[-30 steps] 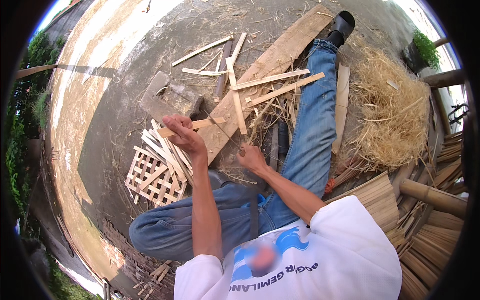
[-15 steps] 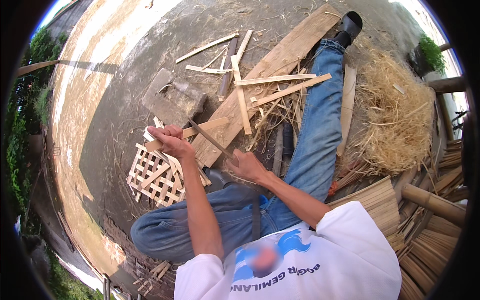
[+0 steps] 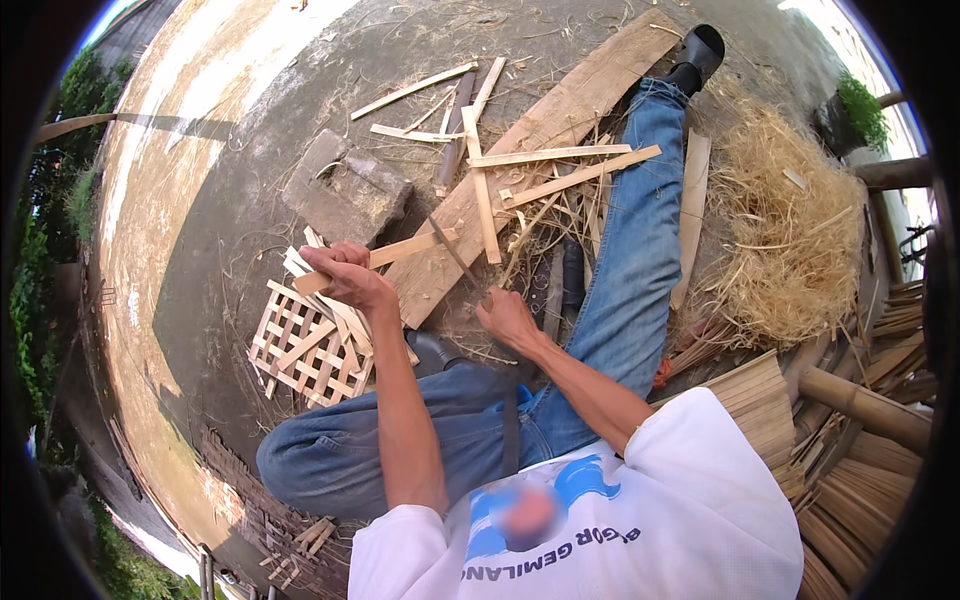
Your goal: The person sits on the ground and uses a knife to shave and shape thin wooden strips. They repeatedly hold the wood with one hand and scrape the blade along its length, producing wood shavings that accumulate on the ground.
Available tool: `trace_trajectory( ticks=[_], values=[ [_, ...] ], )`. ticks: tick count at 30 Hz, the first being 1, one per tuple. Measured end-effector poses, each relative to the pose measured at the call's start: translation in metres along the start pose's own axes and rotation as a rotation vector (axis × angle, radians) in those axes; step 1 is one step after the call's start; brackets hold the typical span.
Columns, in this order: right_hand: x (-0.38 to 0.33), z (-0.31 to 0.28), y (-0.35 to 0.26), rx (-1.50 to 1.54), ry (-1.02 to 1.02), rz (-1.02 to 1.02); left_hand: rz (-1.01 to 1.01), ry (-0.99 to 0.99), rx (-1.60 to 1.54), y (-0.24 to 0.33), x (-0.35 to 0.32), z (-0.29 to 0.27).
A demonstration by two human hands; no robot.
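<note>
My left hand [image 3: 348,275] is closed round a pale flat bamboo strip [image 3: 400,250]. The strip's far end lies over the near part of a long wooden plank [image 3: 560,110]. In my right hand [image 3: 508,320], the fingers wrap the grip of a knife, which they mostly hide. Its narrow dark blade [image 3: 453,250] slants up and left, with the tip close to the strip's far end. Just below my left hand lies a woven bamboo lattice [image 3: 295,345] with loose strips on it. More cut strips [image 3: 550,156] rest across the plank.
A grey stone block [image 3: 335,190] sits left of the plank. My outstretched leg [image 3: 645,220] runs along the plank's right side. Beyond it is a big heap of straw-like shavings [image 3: 790,220]. Bamboo poles [image 3: 865,405] and stacked slats [image 3: 850,500] fill the lower right.
The knife has moved right along the strip, from nearer my left hand to the strip's far end. My right hand has shifted slightly right; the left keeps its hold.
</note>
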State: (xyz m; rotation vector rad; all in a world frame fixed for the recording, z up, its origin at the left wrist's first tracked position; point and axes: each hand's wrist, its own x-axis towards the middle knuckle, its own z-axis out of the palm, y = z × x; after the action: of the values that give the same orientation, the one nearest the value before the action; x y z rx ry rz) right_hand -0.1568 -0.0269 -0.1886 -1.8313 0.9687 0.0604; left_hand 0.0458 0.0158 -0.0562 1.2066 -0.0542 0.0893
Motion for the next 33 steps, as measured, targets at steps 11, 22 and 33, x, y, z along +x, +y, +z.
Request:
trace_trajectory(
  ticks=[11,22,33],
  values=[
    [-0.001,0.007,0.023,0.083,0.071,0.053,-0.005,-0.017,0.043,0.002,-0.01,0.016],
    [-0.006,0.01,0.009,0.087,0.077,-0.076,0.028,0.153,0.241,-0.004,-0.017,0.009],
    [-0.003,0.001,0.018,0.021,0.081,0.021,-0.015,0.094,0.19,0.002,-0.022,0.015]
  ],
)
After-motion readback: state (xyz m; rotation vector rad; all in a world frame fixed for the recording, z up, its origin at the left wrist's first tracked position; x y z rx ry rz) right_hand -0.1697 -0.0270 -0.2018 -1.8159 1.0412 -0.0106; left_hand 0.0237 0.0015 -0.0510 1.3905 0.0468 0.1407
